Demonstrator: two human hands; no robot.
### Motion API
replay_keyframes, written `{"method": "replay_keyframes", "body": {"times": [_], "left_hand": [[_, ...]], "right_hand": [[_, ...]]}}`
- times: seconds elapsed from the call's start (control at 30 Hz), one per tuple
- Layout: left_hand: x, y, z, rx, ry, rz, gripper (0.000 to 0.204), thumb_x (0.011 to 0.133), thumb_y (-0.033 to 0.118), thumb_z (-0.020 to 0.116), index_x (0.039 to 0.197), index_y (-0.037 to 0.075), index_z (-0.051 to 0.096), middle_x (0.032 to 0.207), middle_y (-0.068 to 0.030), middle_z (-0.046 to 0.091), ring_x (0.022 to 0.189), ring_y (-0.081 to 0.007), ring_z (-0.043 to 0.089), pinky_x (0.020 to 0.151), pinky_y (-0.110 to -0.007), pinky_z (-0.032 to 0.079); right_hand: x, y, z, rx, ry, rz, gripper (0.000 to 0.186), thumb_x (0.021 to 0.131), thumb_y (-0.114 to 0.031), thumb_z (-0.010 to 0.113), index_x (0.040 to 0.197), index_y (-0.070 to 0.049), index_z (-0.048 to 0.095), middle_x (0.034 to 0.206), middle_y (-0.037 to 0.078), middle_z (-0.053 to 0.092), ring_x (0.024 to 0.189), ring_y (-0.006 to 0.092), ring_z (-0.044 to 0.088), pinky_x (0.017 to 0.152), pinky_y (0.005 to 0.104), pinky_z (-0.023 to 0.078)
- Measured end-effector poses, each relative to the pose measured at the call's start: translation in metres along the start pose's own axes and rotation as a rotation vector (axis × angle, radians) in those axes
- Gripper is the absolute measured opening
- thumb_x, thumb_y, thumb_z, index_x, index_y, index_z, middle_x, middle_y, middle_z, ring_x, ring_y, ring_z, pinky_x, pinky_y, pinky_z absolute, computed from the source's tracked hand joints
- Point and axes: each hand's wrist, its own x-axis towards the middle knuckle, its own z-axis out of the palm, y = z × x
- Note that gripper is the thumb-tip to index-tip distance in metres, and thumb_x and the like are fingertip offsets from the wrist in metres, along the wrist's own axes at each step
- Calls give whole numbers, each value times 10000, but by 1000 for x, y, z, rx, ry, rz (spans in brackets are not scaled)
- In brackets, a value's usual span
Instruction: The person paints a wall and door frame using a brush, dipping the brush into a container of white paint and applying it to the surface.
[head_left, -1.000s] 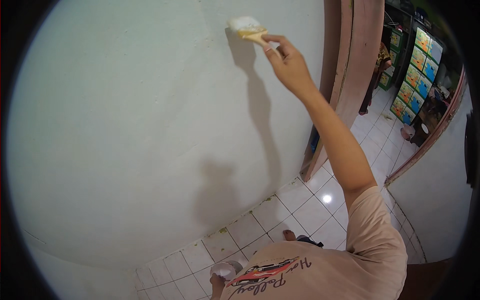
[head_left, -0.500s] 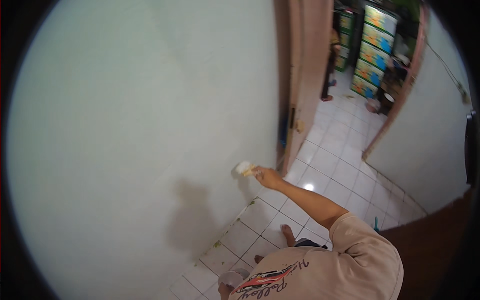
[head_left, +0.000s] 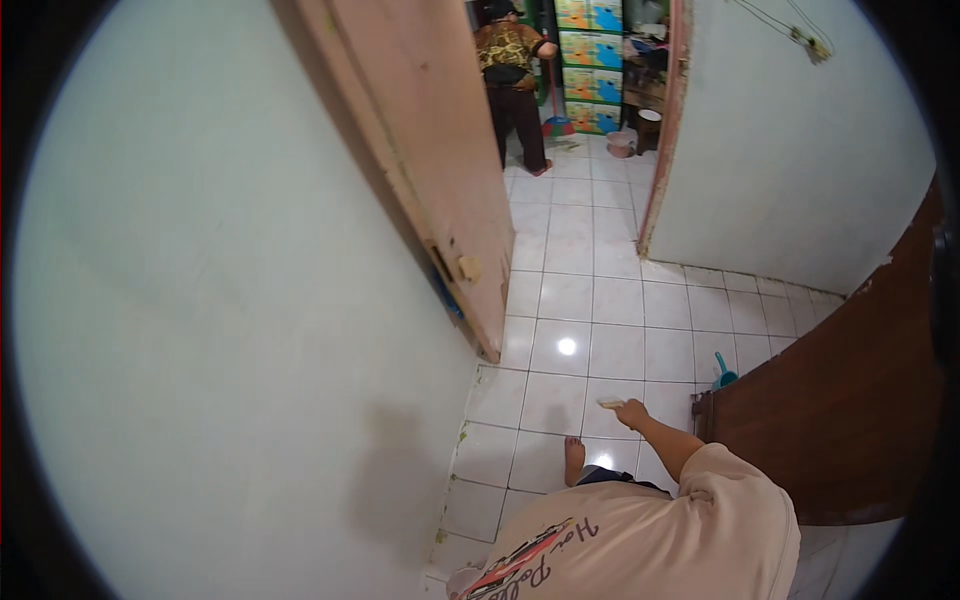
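Holding a brush [head_left: 609, 403] in my right hand [head_left: 631, 413], I stand on a floor [head_left: 555, 400] of pale tiles beside a pale wall [head_left: 250, 260]. The fingers are closed on the handle, though too small to tell apart one by one; the whitish bristles point left, toward the wall. The brush lies to the right of my bare foot [head_left: 574, 462], well apart from the wall and seen against the tiles; its height above them cannot be read from this view. My left hand is out of sight, so I cannot tell the state of its fingers. At the lower edge, beside my beige shirt [head_left: 650, 540], shows part of a pale rounded object [head_left: 465, 578], perhaps a container. I judge the step in hand to be an interval between brush strokes on the wall. A further stroke would call for a steady hold, a reach leftward and the bristles laid to the surface, clear of the pink door frame [head_left: 420, 130]. At right, a teal dipper [head_left: 725, 373] rests near a dark brown wooden panel [head_left: 830, 430]; farther off, another person [head_left: 505, 60] stands beside a broom [head_left: 558, 126].
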Motion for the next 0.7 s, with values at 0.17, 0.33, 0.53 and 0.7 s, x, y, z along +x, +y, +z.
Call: {"method": "replay_keyframes", "body": {"times": [0.17,0.33,0.53,0.7], "left_hand": [[-13,55,109,146,-88,37,383,905,344,525,1028,-17,491,794,-124,525,642,-268,560,523,-409,475],[-14,88,192,234,-107,86,384,899,348,535,1019,-14,493,787,-125,531,638,-274,566,530,-422,478],[-20,120,245,316,-101,137,385,893,354,547,1008,-10,495,779,-127,540,633,-281,573,537,-437,481],[-22,153,268,396,-96,177,386,888,358,556,999,-6,496,772,-129,546,629,-287,579,544,-449,484]], "right_hand": [[53,141,-13,-9,213,-11,403,840,-305,566,853,84,668,687,240,652,578,297,665,550,377,542],[77,172,-29,-9,232,270,354,802,-241,619,963,75,612,810,239,666,676,303,682,582,382,548],[100,140,-66,166,284,292,483,800,-257,602,1127,82,496,1028,293,626,951,377,642,791,436,520],[113,137,-92,233,270,247,411,812,-258,582,1044,81,567,1043,313,620,1015,425,610,872,460,491]]}}
